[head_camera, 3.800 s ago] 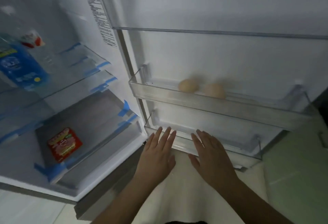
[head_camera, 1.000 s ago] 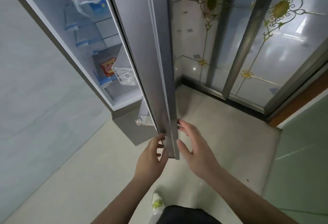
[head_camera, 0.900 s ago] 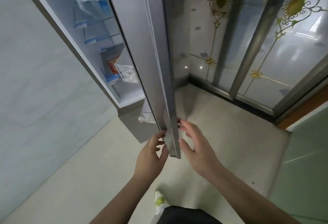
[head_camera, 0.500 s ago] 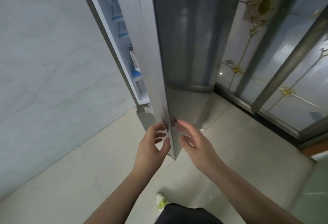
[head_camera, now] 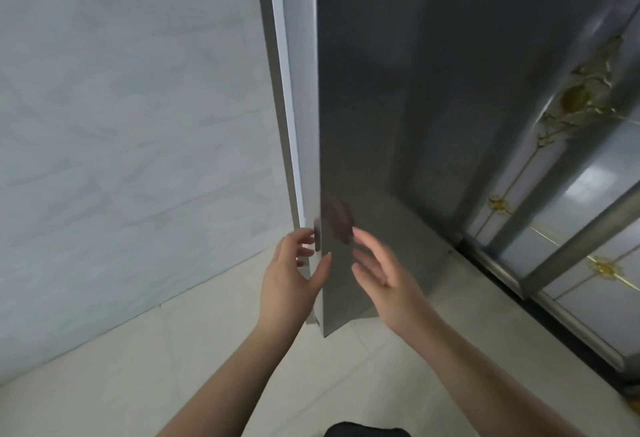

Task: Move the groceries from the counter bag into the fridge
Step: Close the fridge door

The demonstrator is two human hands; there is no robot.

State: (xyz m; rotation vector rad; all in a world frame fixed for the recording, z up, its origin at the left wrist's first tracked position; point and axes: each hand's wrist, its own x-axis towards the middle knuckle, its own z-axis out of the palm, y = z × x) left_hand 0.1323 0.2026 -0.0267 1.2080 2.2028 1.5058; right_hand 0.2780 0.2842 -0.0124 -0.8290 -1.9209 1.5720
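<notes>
The grey fridge door (head_camera: 374, 107) stands nearly flush with the fridge body, with only a thin white strip of its inner edge (head_camera: 294, 125) showing. My left hand (head_camera: 291, 277) curls at the door's lower corner, fingers at the edge and thumb on the front face. My right hand (head_camera: 381, 270) hovers open in front of the door's grey face, slightly blurred, and its reflection shows in the metal. The fridge interior, the groceries and the counter bag are hidden from view.
A pale tiled wall (head_camera: 131, 132) rises on the left. Sliding glass doors with gold flower ornaments (head_camera: 575, 166) and a metal floor track (head_camera: 540, 301) lie to the right. Light floor tiles (head_camera: 145, 388) spread below.
The fridge door has swung from wide open to almost closed, hiding the shelves, eggs and packets. Both hands followed its lower corner, and the view turned left toward the wall.
</notes>
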